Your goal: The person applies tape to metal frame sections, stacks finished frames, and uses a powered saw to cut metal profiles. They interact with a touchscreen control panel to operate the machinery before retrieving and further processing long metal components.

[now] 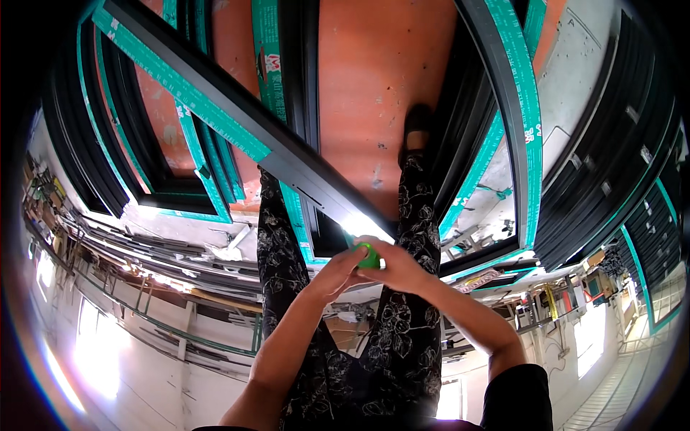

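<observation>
Both hands meet in the middle, closed around a small bright green round thing [369,256] with a dark spot at its centre. Its exact kind I cannot make out. My left hand [336,274] grips it from the left, while my right hand [402,269] curls round it from the other side. Just beyond my fingers is the shiny near end of a long dark profile bar [287,161]. Green printed film covers part of that bar, which slants away to the upper left. Whether my fingers touch the bar is hard to tell.
Dark frames with green film stand on the left [183,205] and the right [530,136]. An orange-red board [388,72] lies between them, beside my shoe [417,122]. Stacked dark profiles [611,136] fill the far right; long bars [172,262] lie at the left.
</observation>
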Tool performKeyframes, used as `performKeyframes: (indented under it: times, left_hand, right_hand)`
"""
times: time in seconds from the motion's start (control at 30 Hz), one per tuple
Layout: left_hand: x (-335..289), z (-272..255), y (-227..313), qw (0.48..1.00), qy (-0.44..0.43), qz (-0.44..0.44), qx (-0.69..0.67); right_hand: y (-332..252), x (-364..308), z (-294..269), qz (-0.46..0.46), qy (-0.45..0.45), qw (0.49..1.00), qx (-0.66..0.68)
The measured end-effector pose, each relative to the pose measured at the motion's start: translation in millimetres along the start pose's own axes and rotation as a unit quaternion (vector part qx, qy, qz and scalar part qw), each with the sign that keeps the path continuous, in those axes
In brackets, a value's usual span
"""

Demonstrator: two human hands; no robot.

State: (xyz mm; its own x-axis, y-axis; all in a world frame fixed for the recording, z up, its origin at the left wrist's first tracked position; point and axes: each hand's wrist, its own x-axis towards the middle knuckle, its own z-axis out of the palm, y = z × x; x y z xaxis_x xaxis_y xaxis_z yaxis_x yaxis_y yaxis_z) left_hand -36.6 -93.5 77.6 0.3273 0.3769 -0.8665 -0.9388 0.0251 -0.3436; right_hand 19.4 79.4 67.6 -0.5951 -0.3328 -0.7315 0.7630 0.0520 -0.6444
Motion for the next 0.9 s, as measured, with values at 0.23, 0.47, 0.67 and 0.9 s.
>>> performKeyframes:
  times: [0.23, 0.47, 0.67, 0.9]
  left_hand:
    - [23, -18, -6, 0.992, 0.120, -0.041, 0.019]
    - [144, -133, -21, 0.889, -0.148, 0.018, -0.434]
    - [211, -166, -11, 0.863, -0.345, 0.221, -0.295]
    - [35, -100, -34, 0.996, 0.080, -0.015, -0.022]
  right_hand:
    - [59, 77, -103, -0.014, 0.201, 0.931, -0.304]
    - [134, 181, -48, 0.019, -0.020, 0.978, -0.207]
    - [124, 186, -30, -0.003, -0.092, 0.990, -0.110]
    - [87, 67, -63, 0.069, 0.186, 0.954, -0.225]
